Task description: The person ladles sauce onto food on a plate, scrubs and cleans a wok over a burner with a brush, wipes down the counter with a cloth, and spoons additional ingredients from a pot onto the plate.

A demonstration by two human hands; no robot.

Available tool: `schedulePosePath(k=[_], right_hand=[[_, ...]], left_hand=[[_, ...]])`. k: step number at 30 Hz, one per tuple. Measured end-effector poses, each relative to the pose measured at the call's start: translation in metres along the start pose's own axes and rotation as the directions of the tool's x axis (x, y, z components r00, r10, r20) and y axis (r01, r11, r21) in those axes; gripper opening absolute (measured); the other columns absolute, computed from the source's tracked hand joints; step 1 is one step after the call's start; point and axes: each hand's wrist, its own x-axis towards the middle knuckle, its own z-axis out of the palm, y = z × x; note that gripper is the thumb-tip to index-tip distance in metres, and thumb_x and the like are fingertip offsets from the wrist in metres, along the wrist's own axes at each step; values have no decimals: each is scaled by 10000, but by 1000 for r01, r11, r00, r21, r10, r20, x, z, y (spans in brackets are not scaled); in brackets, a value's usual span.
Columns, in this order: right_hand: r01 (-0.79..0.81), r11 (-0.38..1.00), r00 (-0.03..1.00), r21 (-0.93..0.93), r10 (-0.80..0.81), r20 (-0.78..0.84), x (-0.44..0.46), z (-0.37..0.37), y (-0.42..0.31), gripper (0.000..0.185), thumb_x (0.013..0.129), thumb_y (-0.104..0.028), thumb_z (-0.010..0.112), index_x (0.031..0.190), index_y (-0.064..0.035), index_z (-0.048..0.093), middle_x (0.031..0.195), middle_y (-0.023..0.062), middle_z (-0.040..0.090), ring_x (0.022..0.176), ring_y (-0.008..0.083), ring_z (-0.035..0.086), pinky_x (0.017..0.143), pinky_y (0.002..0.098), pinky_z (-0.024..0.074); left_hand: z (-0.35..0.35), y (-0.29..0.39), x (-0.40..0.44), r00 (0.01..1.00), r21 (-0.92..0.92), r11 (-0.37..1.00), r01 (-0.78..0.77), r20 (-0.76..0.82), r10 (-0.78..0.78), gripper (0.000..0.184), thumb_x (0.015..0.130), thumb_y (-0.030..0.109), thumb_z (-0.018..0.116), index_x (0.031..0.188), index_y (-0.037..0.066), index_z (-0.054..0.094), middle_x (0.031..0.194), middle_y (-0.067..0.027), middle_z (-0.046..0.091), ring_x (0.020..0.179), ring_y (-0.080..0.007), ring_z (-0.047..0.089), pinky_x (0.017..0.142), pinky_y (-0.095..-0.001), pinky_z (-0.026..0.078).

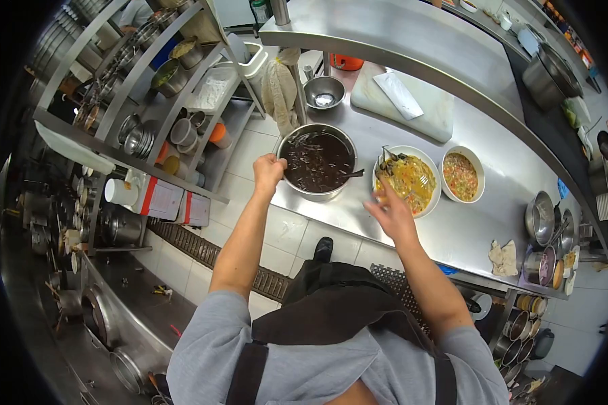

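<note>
My left hand (269, 171) is closed on the left rim of a steel pot (350, 179) of dark brown liquid with pieces floating in it. A dark utensil handle (355, 173) sticks out over the pot's right side. My right hand (393, 214) reaches over the near left part of a white plate (434, 196), its fingers apart. Yellow egg-like mixture (402, 177) with chopped bits covers the plate, and dark stemmed pieces (387, 158) lie at its far left, by my fingertips. A fork (423, 180) rests in the mixture. Whether my fingers touch the food is hard to see.
A white bowl of chopped vegetable mixture (461, 177) stands right of the plate. Behind are an empty steel bowl (324, 92) and a cutting board (402, 104) with a white packet (398, 96). A raised steel shelf (398, 34) overhangs the counter; a cloth (502, 258) lies right.
</note>
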Motion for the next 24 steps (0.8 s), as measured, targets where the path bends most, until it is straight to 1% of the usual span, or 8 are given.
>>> schedulePosePath(k=[1,3,7,12,16,18,22,24], right_hand=[[-5,1000,1000,-10,5,5,23,11,4,559,825,-219,717,1298,2,516,904,147,684,680,208,664,605,316,519],[-362,917,931,167,349,105,65,28,12,433,853,-242,675,1192,15,591,797,136,678,584,202,644,575,328,510],[-325,946,939,-18,325,116,114,36,7,211,900,-152,604,955,43,660,667,75,630,498,136,593,491,276,486],[-375,927,911,-12,371,182,139,39,-13,200,917,-140,588,941,50,646,641,77,617,508,125,597,479,271,483],[-212,972,970,-97,221,100,147,13,-21,177,915,-138,594,947,26,651,645,97,625,513,143,603,495,289,488],[104,950,994,-293,-90,62,152,-2,-30,157,903,-126,604,954,15,652,687,139,649,519,184,619,517,314,491],[406,801,909,-441,-402,108,169,-10,-34,140,887,-134,629,937,-4,639,794,193,661,653,317,655,584,389,516],[455,761,888,-463,-424,176,179,-7,-31,111,883,-111,609,922,-9,626,804,188,659,688,331,654,608,403,520]], left_hand=[[10,-2,5,1000,-28,1000,1,18,0,138,645,55,630,551,-2,547,501,-75,538,444,-149,490,432,-323,384],[26,-7,17,999,-73,997,29,49,-25,153,648,65,636,546,5,538,495,-70,530,451,-151,492,441,-327,395],[46,-7,32,994,-124,992,16,108,-3,208,693,124,653,582,-13,543,520,-117,539,500,-216,511,538,-365,438],[49,-10,43,971,-110,994,-15,234,41,213,738,158,670,643,-7,575,592,-93,580,561,-178,531,563,-336,447],[26,-6,23,875,-468,836,286,484,-29,177,885,175,552,936,16,610,1004,-70,609,959,-180,585,873,-355,485],[23,-10,11,876,-440,860,260,481,-19,184,889,190,551,939,23,609,1002,-68,611,955,-170,579,861,-347,483],[31,-13,-2,880,-409,879,245,474,-24,150,878,170,568,924,33,608,938,-54,619,884,-152,584,823,-332,491],[40,-19,-1,926,-335,926,172,376,-36,166,833,167,636,871,13,588,748,-78,632,701,-156,587,659,-302,465]])
